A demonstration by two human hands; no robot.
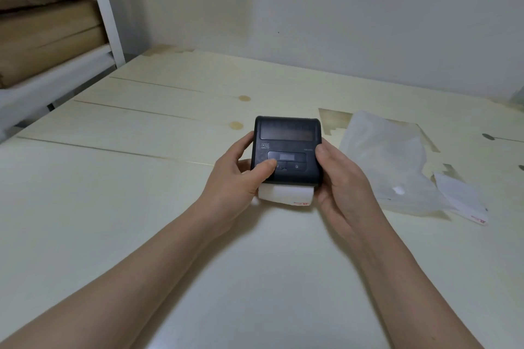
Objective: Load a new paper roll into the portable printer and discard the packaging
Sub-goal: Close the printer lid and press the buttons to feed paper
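Observation:
A black portable printer (287, 139) with its lid closed sits in the middle of the table, held from both sides. My left hand (241, 176) grips its left edge, the thumb pressing on the button panel. My right hand (337, 178) clasps the right edge. A strip of white paper (283, 194) with a small red mark sticks out of the printer's near side. To the right lies the clear plastic packaging (388, 159), crumpled flat on the table, with a loose white paper slip (462, 198) beside it.
The pale wooden table (141, 164) has plank seams and peeled patches near the back right. A white metal shelf frame (105, 8) with brown cardboard stands at the far left. A light wall runs behind the table.

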